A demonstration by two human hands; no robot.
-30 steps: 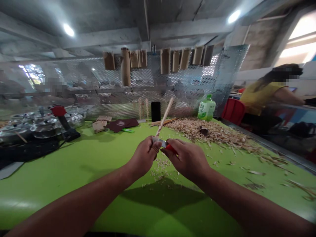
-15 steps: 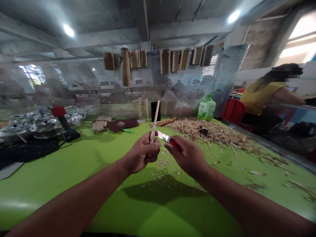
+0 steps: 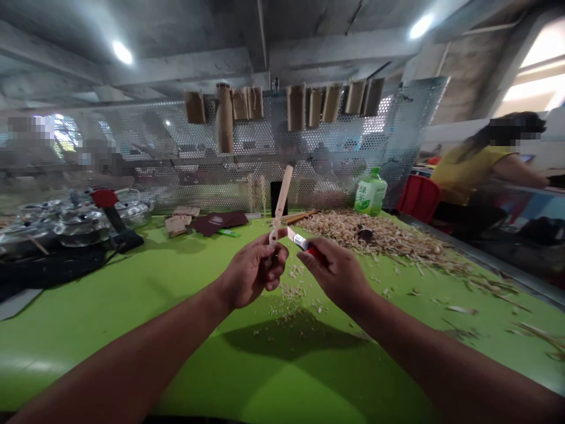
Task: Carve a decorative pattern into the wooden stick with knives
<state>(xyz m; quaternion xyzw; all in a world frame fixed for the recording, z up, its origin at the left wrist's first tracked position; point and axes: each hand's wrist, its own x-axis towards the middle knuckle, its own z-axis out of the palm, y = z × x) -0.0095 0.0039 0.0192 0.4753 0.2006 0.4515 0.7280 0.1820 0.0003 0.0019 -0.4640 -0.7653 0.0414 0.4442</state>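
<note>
A pale, partly carved wooden stick (image 3: 282,197) stands tilted in my left hand (image 3: 256,271), whose fingers pinch its lower end. Its upper part is a flat strip, while notches and bumps shape the part near my fingers. My right hand (image 3: 338,268) is wrapped round the red handle of a carving knife (image 3: 302,241). The short blade points up and left, close beside the stick's carved section; whether it touches the wood I cannot tell. Small wood chips (image 3: 291,291) lie on the green tabletop (image 3: 185,347) below both hands.
Wood shavings (image 3: 379,235) are heaped at the right, near a green-labelled bottle (image 3: 371,191). Sandpaper sheets (image 3: 218,222) and a green-handled tool (image 3: 228,233) lie at back left. Metal pots (image 3: 79,227) stand far left. A perforated screen (image 3: 176,171) rises behind; a person (image 3: 477,159) sits at right.
The stick has been turned in my left hand, showing its broad face and leaning further right. My left fingers have shifted round it. The knife has moved slightly right.
</note>
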